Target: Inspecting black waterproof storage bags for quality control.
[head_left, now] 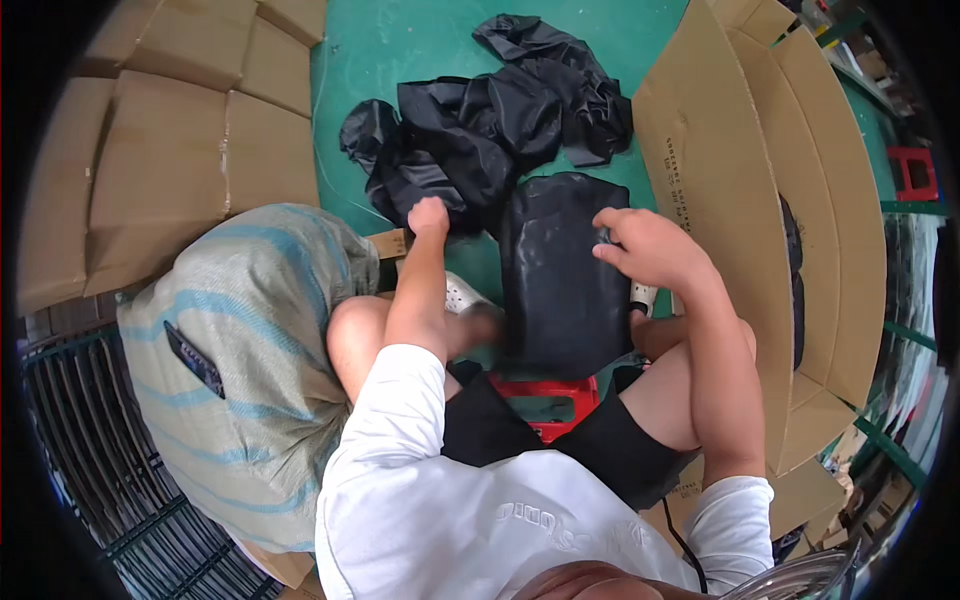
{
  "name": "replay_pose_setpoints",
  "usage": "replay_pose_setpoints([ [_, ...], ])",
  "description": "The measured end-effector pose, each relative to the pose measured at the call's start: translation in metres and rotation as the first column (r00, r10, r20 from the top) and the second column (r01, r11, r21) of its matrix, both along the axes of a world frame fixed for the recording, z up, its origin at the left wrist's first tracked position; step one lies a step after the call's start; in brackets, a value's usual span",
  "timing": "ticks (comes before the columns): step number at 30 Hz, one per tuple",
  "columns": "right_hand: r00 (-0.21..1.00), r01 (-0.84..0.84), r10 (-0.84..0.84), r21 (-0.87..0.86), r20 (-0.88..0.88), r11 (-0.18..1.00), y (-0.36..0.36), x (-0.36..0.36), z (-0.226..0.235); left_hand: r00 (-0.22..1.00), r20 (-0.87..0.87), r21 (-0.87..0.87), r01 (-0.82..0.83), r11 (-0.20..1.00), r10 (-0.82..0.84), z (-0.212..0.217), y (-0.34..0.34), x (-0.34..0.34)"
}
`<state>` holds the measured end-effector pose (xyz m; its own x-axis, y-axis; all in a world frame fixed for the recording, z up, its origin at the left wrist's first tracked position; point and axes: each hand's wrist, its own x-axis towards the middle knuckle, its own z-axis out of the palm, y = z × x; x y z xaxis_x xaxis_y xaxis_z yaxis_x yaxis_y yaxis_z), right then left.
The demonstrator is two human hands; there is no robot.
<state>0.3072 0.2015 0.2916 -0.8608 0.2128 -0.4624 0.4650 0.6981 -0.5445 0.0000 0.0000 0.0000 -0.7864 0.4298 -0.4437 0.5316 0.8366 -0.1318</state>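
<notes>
A black, rounded block-shaped bundle [565, 275] with a smooth, shiny wrap stands between my knees. Over its right upper side is my right hand [650, 245], thumb and forefinger apart, with nothing visible between them. Beyond the bundle, crumpled black plastic sheeting [480, 125] lies spread on the floor. My left hand [430, 215] is closed in a fist at the sheeting's near edge and seems to grip it; the fingertips are hidden from above.
Stacked brown cartons [160, 160] rise at the left, behind a bulging grey woven sack [240, 350] with blue stripes. To the right stands a large open carton [720, 150] with dark items inside. A red plastic stool [550, 405] shows between my legs on the green floor [400, 50].
</notes>
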Motion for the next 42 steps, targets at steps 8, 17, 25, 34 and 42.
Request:
replay_pose_setpoints([
  [8, 0.997, 0.041, -0.041, 0.002, -0.066, 0.999, 0.011, 0.017, -0.011, 0.913, -0.399, 0.222, 0.183, 0.958, -0.082, 0.185, 0.006, -0.061],
  [17, 0.985, 0.001, -0.001, 0.001, -0.171, 1.0, 0.003, 0.008, -0.016, 0.724, -0.676, 0.452, 0.554, 0.699, -0.137, 0.328, -0.009, -0.011],
  [25, 0.901, -0.018, -0.024, -0.092, -0.433, 0.996, -0.01, 0.005, -0.012, 0.815, -0.579, 0.752, 0.545, 0.371, -0.022, 0.486, -0.027, 0.089],
  [34, 0.672, -0.169, -0.356, -0.602, -0.649, 0.78, -0.063, 0.006, 0.03, 0.728, -0.357, 0.894, 0.447, 0.01, -0.585, 0.483, -0.01, 0.128],
  [42, 0.821, -0.306, -0.407, -0.91, -0.401, 0.28, -0.053, 0.008, 0.02, 0.472, 0.421, 0.902, -0.309, 0.302, -0.775, 0.414, 0.014, 0.147],
])
